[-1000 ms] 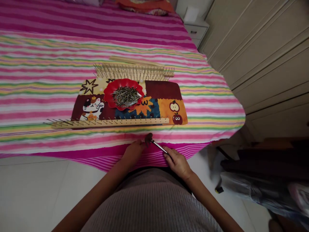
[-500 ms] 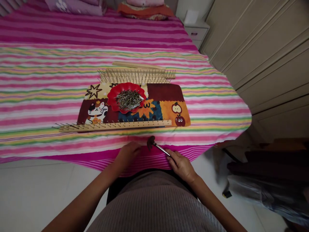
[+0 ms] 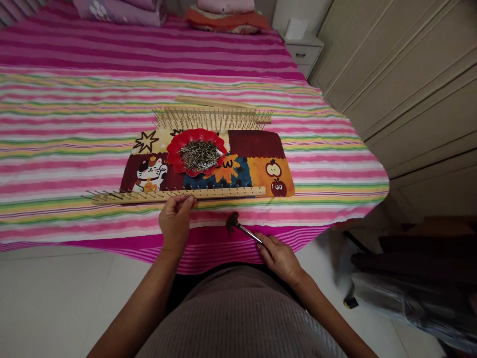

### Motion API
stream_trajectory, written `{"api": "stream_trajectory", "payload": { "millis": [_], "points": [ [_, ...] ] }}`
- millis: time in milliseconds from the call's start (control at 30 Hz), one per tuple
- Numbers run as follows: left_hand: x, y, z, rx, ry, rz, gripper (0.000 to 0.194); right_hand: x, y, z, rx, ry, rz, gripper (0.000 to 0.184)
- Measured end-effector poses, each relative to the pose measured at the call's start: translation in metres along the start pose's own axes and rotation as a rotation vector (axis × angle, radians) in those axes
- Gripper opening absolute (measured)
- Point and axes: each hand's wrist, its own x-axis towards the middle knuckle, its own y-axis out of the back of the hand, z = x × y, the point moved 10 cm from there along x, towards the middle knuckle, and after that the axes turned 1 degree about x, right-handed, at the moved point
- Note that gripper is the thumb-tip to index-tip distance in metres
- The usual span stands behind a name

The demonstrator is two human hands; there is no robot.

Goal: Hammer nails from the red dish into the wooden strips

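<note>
My right hand (image 3: 281, 256) is wrapped around the handle of a claw hammer (image 3: 250, 231), whose dark head points away from me over the near edge of the bed. My left hand (image 3: 176, 219) is at the front edge of a long wooden strip (image 3: 223, 193) studded with a row of nails. Its fingers are pressed together, and whatever they may pinch is too small to make out. Beyond the strip, a red scalloped bowl (image 3: 173, 161) holds a heap of loose nails (image 3: 199, 155).
Under the bowl lies a patterned mat (image 3: 257, 144). Behind it are more wooden strips (image 3: 212, 119) bristling with upright nails. A striped sheet (image 3: 335, 149) covers the bed. A nightstand (image 3: 303, 52) and wardrobe doors (image 3: 402, 84) stand to the right.
My left hand has moved forward and left, from the bed's near edge up to the nailed strip. My right hand and the hammer have stayed nearly in place.
</note>
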Motion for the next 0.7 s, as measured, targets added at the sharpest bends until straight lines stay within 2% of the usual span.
{"api": "stream_trajectory", "payload": {
  "millis": [133,300,700],
  "points": [
    [-0.002,0.002,-0.005,0.166,-0.098,0.072,0.023,0.001,0.000,0.000,-0.001,0.000,-0.003,0.037],
    [0.000,-0.005,-0.013,0.247,-0.125,0.064,0.026,0.000,0.000,-0.002,-0.022,-0.001,-0.024,0.037],
    [-0.003,-0.012,-0.003,0.336,-0.156,0.105,0.020,0.000,0.004,0.000,0.062,-0.010,-0.018,0.036]
  ]
}}
